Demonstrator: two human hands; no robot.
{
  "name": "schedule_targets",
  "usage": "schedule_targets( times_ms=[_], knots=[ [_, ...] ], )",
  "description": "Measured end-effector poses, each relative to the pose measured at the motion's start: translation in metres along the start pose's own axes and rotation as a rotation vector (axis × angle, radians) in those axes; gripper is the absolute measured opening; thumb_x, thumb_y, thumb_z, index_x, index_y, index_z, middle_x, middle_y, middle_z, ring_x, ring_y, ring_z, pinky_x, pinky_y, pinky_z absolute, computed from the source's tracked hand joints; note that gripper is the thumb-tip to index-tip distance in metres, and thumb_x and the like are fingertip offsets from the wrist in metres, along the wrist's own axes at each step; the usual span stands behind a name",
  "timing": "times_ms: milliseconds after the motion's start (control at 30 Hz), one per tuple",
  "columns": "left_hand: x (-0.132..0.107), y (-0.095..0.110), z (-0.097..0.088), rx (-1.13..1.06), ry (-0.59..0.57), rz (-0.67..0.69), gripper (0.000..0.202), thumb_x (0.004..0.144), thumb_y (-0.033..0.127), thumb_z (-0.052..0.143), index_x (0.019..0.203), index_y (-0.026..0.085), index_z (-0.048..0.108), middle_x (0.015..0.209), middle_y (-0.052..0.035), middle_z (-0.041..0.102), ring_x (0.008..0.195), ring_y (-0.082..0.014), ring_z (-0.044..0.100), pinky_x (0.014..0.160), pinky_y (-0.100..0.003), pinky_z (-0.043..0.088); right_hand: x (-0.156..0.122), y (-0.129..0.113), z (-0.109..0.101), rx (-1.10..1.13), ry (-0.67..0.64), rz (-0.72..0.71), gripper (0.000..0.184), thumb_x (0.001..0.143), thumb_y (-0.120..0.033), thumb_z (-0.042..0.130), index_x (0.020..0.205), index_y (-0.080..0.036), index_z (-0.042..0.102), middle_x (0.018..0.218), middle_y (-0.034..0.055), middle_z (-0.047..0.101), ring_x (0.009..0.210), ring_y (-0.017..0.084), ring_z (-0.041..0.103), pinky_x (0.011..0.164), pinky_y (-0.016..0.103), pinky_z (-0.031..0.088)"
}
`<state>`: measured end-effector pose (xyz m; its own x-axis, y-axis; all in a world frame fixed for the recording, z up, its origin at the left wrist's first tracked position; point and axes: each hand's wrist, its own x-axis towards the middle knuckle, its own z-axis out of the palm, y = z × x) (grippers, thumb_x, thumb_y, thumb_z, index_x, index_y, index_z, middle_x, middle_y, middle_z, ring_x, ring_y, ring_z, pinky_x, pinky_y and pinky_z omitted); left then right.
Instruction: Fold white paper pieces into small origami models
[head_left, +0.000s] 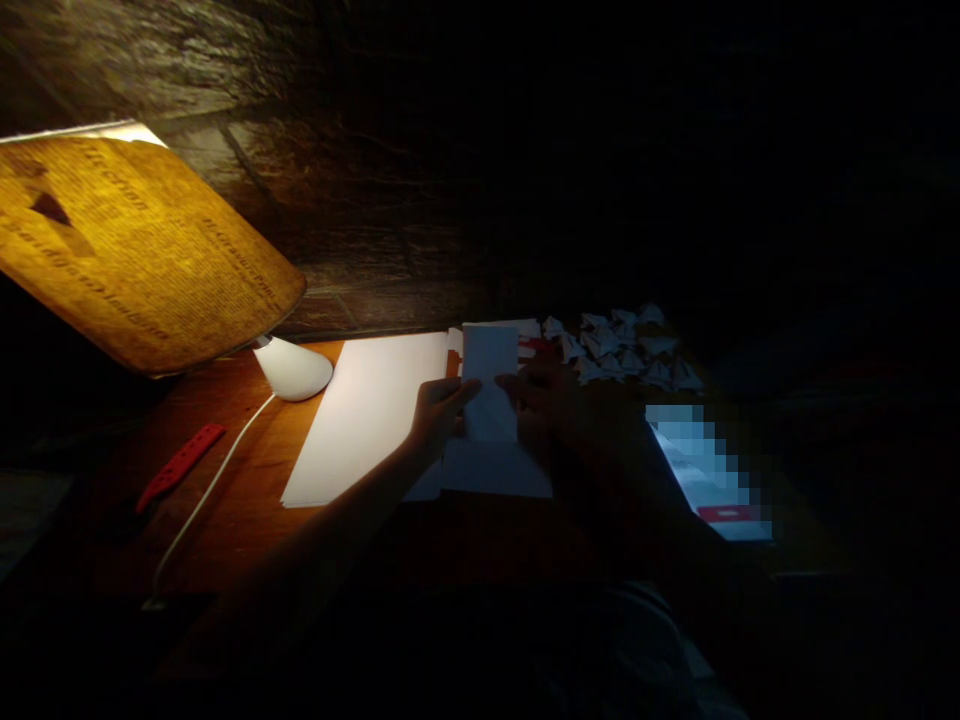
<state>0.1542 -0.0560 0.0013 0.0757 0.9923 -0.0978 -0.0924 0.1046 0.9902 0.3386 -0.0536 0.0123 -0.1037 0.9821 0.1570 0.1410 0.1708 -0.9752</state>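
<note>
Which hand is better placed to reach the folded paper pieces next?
Probably the right hand, nearer the folded paper pieces; the left hand holds the left side of the narrow paper.

A lamp with a yellow printed shade (172, 265) stands on a brown wooden table (244, 520). A long red strip (180, 468) lies near its thin white cord (214, 485).

Matt paper sheet (491, 405), smooth wooden table (255, 470), rough wall (345, 200)

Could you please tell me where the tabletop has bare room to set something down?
Bare wood shows between the cable and paper stack, and, dimly, in front of that stack. It is crowded around the held sheet, right hand and folded papers.
</note>
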Motion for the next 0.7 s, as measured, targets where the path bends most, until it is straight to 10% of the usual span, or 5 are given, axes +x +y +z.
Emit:
schedule_targets(
  times_ms=[700],
  knots=[
    [0.0010,-0.0012,-0.0011,0.174,-0.168,0.036,0.048,0.078,0.058,0.074,0.060,0.016,0.061,0.045,-0.0028,0.058,0.034,-0.0074,0.047,0.034,-0.020,0.025,-0.0004,-0.0006,-0.0061,0.070,0.151,0.071,0.045,0.078,-0.052,0.072,0.051,-0.021,0.053,0.051,-0.0026,0.051,0.051,0.010,0.044,0.054,0.027,0.034]
  ],
)
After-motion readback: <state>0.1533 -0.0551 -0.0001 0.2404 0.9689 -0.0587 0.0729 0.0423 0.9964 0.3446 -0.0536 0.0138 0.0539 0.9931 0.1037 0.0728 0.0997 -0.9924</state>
